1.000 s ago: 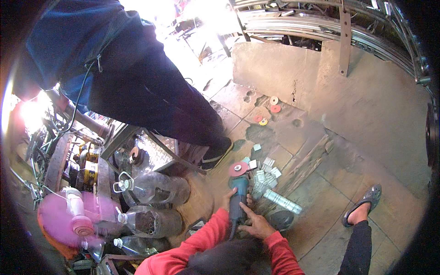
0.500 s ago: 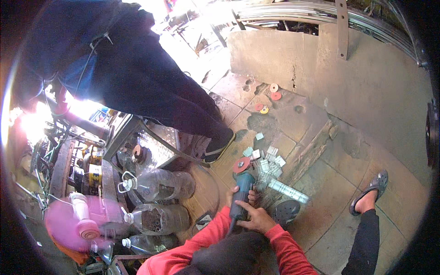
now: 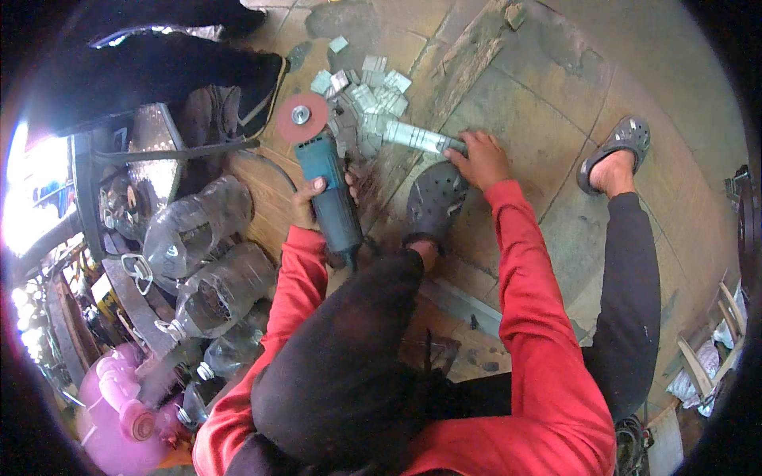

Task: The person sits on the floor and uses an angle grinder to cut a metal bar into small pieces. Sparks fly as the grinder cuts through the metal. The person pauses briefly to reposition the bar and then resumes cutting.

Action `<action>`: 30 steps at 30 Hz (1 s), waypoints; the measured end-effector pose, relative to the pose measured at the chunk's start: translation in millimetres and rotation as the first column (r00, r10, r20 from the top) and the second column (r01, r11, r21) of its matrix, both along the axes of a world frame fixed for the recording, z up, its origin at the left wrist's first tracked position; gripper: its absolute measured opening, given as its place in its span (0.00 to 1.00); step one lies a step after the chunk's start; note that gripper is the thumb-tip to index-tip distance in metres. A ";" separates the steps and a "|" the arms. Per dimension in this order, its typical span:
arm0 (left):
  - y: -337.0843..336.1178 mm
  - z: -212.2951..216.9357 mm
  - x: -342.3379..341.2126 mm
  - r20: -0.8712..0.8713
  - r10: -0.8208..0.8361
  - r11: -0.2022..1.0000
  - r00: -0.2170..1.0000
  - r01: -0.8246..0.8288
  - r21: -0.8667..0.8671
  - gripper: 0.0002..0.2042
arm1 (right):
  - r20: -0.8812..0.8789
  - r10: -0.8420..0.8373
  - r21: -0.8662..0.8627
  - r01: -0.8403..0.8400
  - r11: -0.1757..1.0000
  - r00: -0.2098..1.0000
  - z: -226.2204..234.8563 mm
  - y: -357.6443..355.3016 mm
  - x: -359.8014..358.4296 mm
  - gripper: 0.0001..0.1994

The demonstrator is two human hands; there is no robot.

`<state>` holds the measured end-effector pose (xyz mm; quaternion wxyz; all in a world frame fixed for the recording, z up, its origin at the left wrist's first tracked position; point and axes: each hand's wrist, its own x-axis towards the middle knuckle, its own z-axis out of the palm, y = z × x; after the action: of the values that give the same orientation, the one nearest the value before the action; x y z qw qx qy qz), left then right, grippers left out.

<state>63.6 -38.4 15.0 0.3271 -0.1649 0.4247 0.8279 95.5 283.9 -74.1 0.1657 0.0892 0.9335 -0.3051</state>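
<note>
My left hand is wrapped round the body of a teal and black angle grinder. The grinder's reddish disc points away from me; whether it spins I cannot tell. With my right hand I grip the near right end of a shiny square metal bar, which lies low over the floor. The bar's far left end meets a loose pile of small cut metal pieces. One piece lies apart beyond the pile. Just below the bar is my grey clog.
Another person's dark-trousered leg stands at the far left. Large clear plastic bottles lie on my left, near a pink fan and a metal frame. A rough wooden plank rests on the tiles beyond the bar.
My right hand has left the grinder and moved right onto the bar's end. My left hand alone now holds the grinder. The view has tilted down and shifted right.
</note>
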 end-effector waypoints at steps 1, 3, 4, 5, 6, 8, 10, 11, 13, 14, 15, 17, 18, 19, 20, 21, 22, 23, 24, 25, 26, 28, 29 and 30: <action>0.1 3.1 3.2 -0.019 -0.011 0.997 1.000 0.010 -0.071 0.30 | 0.009 -0.015 0.031 0.015 0.999 1.000 -1.6 -2.7 1.8 0.25; -1.3 5.2 1.4 -0.016 -0.058 0.984 0.998 0.055 -0.169 0.29 | -0.018 -0.052 0.094 0.053 0.994 0.998 -3.3 -8.8 1.9 0.26; -2.4 5.3 1.5 -0.009 -0.073 0.971 0.997 0.069 -0.227 0.28 | 0.008 -0.051 0.080 0.050 0.996 0.999 -3.8 -11.1 1.4 0.25; -3.2 4.3 1.7 -0.012 -0.105 0.968 0.994 0.099 -0.231 0.29 | 0.016 -0.059 0.072 0.057 0.996 0.998 -4.4 -12.3 -0.4 0.25; -3.5 2.4 0.8 -0.014 -0.128 0.963 0.992 0.120 -0.241 0.30 | 0.001 -0.066 0.068 0.066 0.995 0.998 -5.5 -12.6 -3.0 0.24; -2.9 -3.0 -0.9 -0.022 -0.129 0.955 0.991 0.118 -0.270 0.31 | 0.056 -0.052 0.088 0.047 0.995 0.997 -8.1 -12.2 -9.8 0.25; -1.9 -8.5 0.5 -0.035 -0.086 0.953 0.996 0.072 -0.294 0.29 | 0.046 -0.023 0.072 0.020 0.997 0.999 -10.1 -12.8 -16.4 0.25; -2.8 -10.4 -0.9 -0.009 -0.064 0.930 0.998 0.056 -0.364 0.28 | 0.015 -0.008 0.047 0.007 0.999 1.000 -10.6 -13.6 -20.1 0.25; -5.0 -14.1 -4.6 0.031 -0.028 0.888 0.999 0.039 -0.459 0.26 | 0.027 -0.008 -0.023 0.009 1.000 1.000 -10.6 -17.7 -26.6 0.26; -6.2 -15.8 -6.4 0.015 -0.042 0.872 0.999 0.044 -0.487 0.26 | 0.072 -0.023 -0.066 0.028 0.997 0.997 -10.1 -20.2 -29.6 0.27; -7.2 -17.4 -8.9 0.000 -0.057 0.856 0.998 0.049 -0.514 0.25 | 0.123 -0.041 -0.108 0.055 0.993 0.992 -9.6 -22.7 -32.5 0.27; -9.3 -20.1 -13.2 -0.026 -0.088 0.826 0.996 0.058 -0.560 0.24 | 0.172 -0.017 -0.068 0.029 0.997 0.985 -8.8 -27.0 -37.0 0.28; -9.9 -21.1 -15.8 -0.039 -0.103 0.813 0.994 0.061 -0.579 0.23 | 0.176 -0.003 -0.060 0.014 0.998 0.984 -8.6 -28.9 -38.8 0.29; -10.5 -21.5 -17.7 -0.050 -0.117 0.799 0.992 0.064 -0.598 0.22 | 0.186 -0.002 -0.059 0.013 0.998 0.982 -8.8 -30.3 -39.8 0.29; -10.4 -22.0 -18.7 -0.080 -0.135 0.779 0.988 0.056 -0.624 0.22 | 0.175 0.006 -0.070 0.007 0.998 0.985 -9.2 -30.8 -40.7 0.30; -9.4 -22.6 -19.4 -0.108 -0.154 0.760 0.982 0.048 -0.648 0.21 | 0.166 0.010 -0.074 0.002 0.997 0.986 -9.8 -30.9 -41.2 0.30; -9.2 -22.4 -20.3 -0.134 -0.173 0.741 0.976 0.039 -0.671 0.21 | 0.177 0.015 -0.070 -0.002 0.998 0.984 -10.6 -31.2 -41.5 0.30; -9.9 -21.5 -22.9 -0.145 -0.257 0.682 0.955 0.073 -0.728 0.22 | 0.189 0.014 -0.059 -0.003 0.998 0.982 -11.5 -30.9 -42.1 0.31; -10.5 -20.9 -26.8 -0.151 -0.341 0.617 0.928 0.100 -0.780 0.23 | 0.191 0.009 -0.042 -0.001 0.999 0.982 -12.3 -30.2 -42.5 0.31; -10.8 -20.7 -30.2 -0.143 -0.420 0.535 0.896 0.117 -0.837 0.24 | 0.200 0.010 -0.065 0.003 0.998 0.980 -12.8 -29.2 -43.0 0.31; -10.8 -21.1 -32.5 -0.129 -0.462 0.486 0.878 0.128 -0.865 0.27 | 0.200 0.006 -0.083 0.011 0.996 0.980 -13.2 -27.9 -43.8 0.31; -10.2 -24.1 -37.0 -0.091 -0.542 0.351 0.836 0.126 -0.928 0.32 | 0.226 0.026 -0.091 -0.005 0.996 0.974 -13.2 -24.7 -46.4 0.31; -9.2 -27.1 -39.8 -0.069 -0.558 0.332 0.827 0.146 -0.932 0.33 | 0.250 0.048 -0.080 -0.029 0.996 0.967 -12.9 -22.9 -48.4 0.32; -7.7 -30.8 -42.5 -0.061 -0.581 0.309 0.811 0.151 -0.939 0.34 | 0.270 0.064 -0.065 -0.048 0.997 0.961 -12.4 -21.6 -50.2 0.33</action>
<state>21.2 -46.0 -15.8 0.2761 -0.0414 0.8833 0.3765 45.3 262.3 -86.5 0.3035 0.0990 0.8949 -0.3119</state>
